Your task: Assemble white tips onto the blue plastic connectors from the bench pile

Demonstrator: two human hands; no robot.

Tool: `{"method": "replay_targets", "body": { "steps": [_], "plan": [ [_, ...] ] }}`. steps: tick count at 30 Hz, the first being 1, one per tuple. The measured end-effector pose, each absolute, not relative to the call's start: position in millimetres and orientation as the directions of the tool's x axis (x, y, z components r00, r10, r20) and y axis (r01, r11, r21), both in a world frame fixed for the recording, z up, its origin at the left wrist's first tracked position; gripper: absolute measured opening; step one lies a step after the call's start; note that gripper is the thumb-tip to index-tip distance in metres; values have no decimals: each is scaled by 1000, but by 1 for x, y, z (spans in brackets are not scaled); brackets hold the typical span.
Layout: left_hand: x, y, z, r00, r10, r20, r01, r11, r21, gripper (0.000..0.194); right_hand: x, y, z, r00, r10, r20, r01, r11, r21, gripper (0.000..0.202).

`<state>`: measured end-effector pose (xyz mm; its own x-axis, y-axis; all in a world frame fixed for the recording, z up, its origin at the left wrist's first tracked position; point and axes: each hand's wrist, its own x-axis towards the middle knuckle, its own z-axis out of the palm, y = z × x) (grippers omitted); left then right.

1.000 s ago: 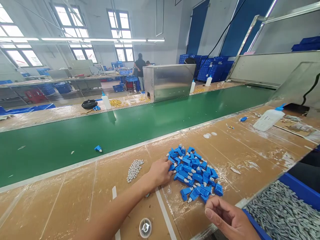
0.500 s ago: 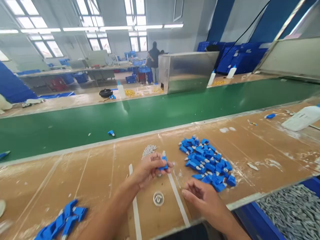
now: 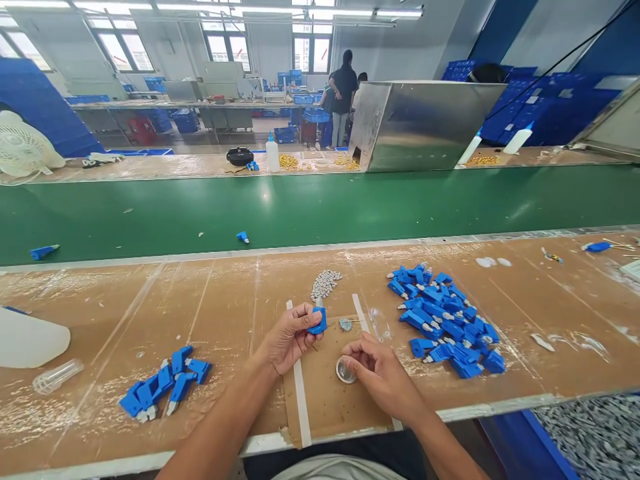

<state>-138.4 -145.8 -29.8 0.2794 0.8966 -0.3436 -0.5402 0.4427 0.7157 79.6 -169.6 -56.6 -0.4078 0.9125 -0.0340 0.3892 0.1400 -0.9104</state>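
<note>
Head view: holds a blue piece in the left hand, pinched between thumb and fingers, with the pale tip directed toward the far side of the bench. Places the right hand low over the cardboard sheet, fingers curled toward the thumb, at the edge of a round clear dish; cannot tell from this angle whether gripping the dish or merely overlapping it. Locates the blue piece just short of a heap of grey pellets, above the far left part of the sheet. Shows a small teal lump beyond the dish, near the far edge of the sheet, and a white strip along the left side. Presents a large pile of blue pieces with pale tips to the right of the hands, and a smaller blue group to the left. Includes, farther left, a clear tube lying near a white container. Extends across the bench as a green belt, bearing a small blue part near the closer edge. Continues beyond the belt with a white bottle upright beside yellow parts. Contains, at lower right, grey pieces in a blue bin.
</note>
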Motion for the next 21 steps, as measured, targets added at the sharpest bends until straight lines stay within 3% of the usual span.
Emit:
{"method": "replay_targets", "body": {
  "steps": [10, 15, 21],
  "plan": [
    [-140, -152, -23, 224, 903, -367, -563, 427, 707, 27, 80, -186, -40, -476, 876, 75, 447, 314, -838, 19],
    [-131, -165, -11, 234, 903, -360, -585, 427, 690, 23, 90, -181, -34, -463, 885, 38, 409, 251, -877, 20],
    [-114, -184, -19, 321, 850, -418, -648, 519, 558, 20, 110, -171, -23, -293, 955, 40, 269, 122, -955, 21]
  ]
}}
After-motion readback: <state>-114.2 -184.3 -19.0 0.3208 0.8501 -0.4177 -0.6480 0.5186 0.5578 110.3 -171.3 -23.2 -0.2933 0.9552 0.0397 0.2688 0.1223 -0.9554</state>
